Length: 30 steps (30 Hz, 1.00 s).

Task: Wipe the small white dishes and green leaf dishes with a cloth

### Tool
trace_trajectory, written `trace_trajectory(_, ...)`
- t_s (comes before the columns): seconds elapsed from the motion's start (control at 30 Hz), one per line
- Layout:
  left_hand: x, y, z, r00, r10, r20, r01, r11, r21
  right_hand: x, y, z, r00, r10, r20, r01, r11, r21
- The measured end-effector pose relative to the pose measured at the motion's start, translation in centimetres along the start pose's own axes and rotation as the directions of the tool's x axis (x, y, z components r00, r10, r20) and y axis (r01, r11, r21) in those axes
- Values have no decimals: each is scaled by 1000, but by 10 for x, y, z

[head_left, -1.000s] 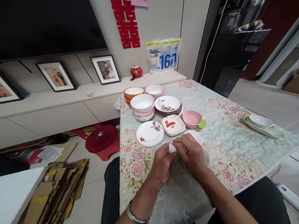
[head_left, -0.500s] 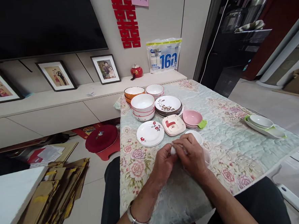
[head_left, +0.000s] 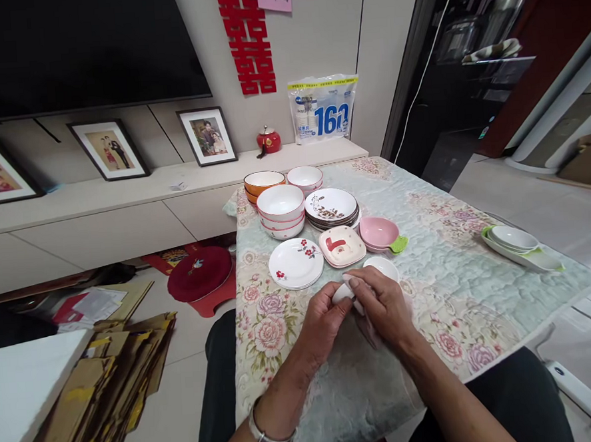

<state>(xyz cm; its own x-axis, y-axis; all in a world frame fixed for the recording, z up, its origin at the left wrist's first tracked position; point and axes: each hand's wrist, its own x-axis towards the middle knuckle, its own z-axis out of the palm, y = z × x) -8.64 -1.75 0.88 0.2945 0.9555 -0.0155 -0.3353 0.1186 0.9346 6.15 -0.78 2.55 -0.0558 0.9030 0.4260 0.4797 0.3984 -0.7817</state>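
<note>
Close together over the near part of the table, my left hand (head_left: 322,323) and my right hand (head_left: 384,302) are both closed on a small white smooth object (head_left: 341,294). Fingers cover much of it, so its exact kind is hidden. A greyish-pink cloth (head_left: 366,330) hangs below my right fingers. Just beyond my right hand is a small white bowl (head_left: 382,266). Past my fingers lie white plates with red flowers (head_left: 296,264), a squarish patterned dish (head_left: 343,247) and pink bowls with a green leaf handle (head_left: 379,232).
Stacked white bowls (head_left: 281,205), orange-sided bowls (head_left: 264,179) and brown-rimmed plates (head_left: 331,205) stand farther back. At right, a long green-edged dish (head_left: 522,256) carries small bowls. A red stool (head_left: 201,273) and flattened cardboard (head_left: 120,385) are on the floor at left.
My fingers have shifted on the white object, and more of it shows. The cloth now hangs visibly beneath my right hand. The dishes stay where they were.
</note>
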Motion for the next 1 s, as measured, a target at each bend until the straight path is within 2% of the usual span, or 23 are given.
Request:
trace_trajectory(0.17,-1,6,3,999,34,-8,-34,999,38,-5,-8,7,975,-217,49,222,956,-191)
trace_trajectory(0.27,-2,10,4,998,60,-9,-59,996,65,-6,-12,7,961,-267,72,276,933,-232)
trace_trajectory(0.37,-2,8,3,998,63,11,-63,997,38,-3,-11,3,981,-192,16,192,967,-168)
trace_trajectory(0.47,0,3,1,997,68,33,-66,995,-79,0,-10,-2,998,-40,-48,37,997,-74)
trace_trajectory(0.53,1,1,1,998,62,32,-57,989,-133,1,-9,-2,998,4,-63,-7,999,-53)
trace_trajectory(0.63,1,3,2,998,57,18,-55,993,-105,-1,-10,2,995,-80,-53,72,988,-139)
trace_trajectory(0.73,0,8,3,998,65,-4,-65,998,22,-5,-11,7,980,-198,18,196,949,-246)
trace_trajectory(0.83,-1,10,3,997,72,0,-72,995,76,-6,-11,7,973,-224,55,230,945,-230)
trace_trajectory(0.9,-1,9,2,997,82,17,-82,996,31,-4,-11,4,986,-163,15,163,975,-151)
trace_trajectory(1.0,0,6,3,997,70,24,-67,991,-112,0,-7,-1,998,44,-41,-43,999,23)
